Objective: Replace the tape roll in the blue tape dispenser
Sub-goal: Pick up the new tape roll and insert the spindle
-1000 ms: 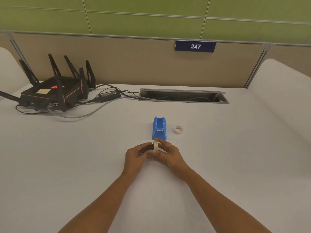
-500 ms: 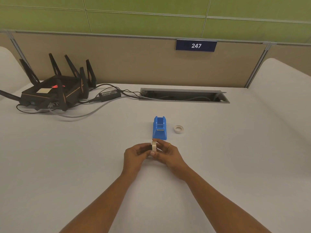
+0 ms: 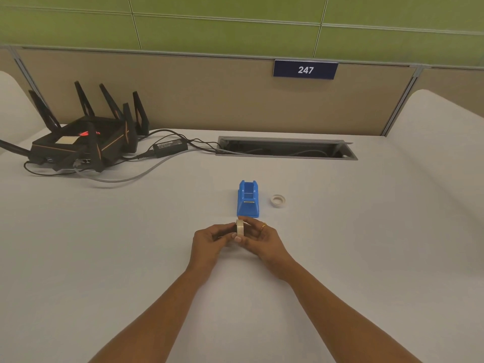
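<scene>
I hold a tape roll (image 3: 240, 227) upright on edge between my left hand (image 3: 209, 241) and right hand (image 3: 262, 238), both grips closed on it, just in front of the blue tape dispenser (image 3: 248, 199). A smaller tape ring (image 3: 277, 200) lies flat on the table (image 3: 366, 244) beside the dispenser.

On my feed the white desk (image 3: 78, 258) runs back to a tan partition (image 3: 183, 95), with green wall panels (image 3: 222, 32) above it. A dark blue plate reading 247 (image 3: 305, 70) sits on the partition's top edge. At the far left I see a black router (image 3: 83, 142) — several antennas raised, a red light glowing on top. Just right of it lies a black power adapter (image 3: 170, 147), its cables (image 3: 201, 145) trailing into an open cable tray (image 3: 285, 148) set in the desk. A grey cable (image 3: 136, 175) curves across the surface in front of the router.
</scene>
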`<state>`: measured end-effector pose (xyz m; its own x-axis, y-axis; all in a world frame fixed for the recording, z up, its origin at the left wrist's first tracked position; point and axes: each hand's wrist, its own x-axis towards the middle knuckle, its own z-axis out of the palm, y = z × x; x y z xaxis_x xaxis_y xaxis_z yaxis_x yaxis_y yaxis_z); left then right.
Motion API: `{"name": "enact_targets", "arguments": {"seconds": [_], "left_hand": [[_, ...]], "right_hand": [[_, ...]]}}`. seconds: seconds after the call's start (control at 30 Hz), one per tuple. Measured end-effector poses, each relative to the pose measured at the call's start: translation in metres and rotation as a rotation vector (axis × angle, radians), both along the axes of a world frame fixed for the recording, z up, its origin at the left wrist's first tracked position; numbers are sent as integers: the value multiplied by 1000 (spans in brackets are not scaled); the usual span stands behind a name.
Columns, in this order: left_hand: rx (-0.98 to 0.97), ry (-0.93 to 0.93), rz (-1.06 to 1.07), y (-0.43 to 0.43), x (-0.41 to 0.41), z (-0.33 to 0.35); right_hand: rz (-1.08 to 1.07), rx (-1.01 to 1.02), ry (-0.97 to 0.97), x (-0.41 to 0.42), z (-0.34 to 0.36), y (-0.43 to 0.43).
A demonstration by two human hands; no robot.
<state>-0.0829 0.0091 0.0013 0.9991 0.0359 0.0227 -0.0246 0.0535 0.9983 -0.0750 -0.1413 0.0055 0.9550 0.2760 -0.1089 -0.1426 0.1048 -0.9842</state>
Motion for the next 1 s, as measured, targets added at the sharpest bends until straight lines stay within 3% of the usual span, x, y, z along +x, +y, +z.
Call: {"name": "enact_targets", "arguments": {"seconds": [1.0], "left_hand": [[15,-18,-6,-3,-2,3]], "right_hand": [[7,-171,-59,-1,5,-4]]}}
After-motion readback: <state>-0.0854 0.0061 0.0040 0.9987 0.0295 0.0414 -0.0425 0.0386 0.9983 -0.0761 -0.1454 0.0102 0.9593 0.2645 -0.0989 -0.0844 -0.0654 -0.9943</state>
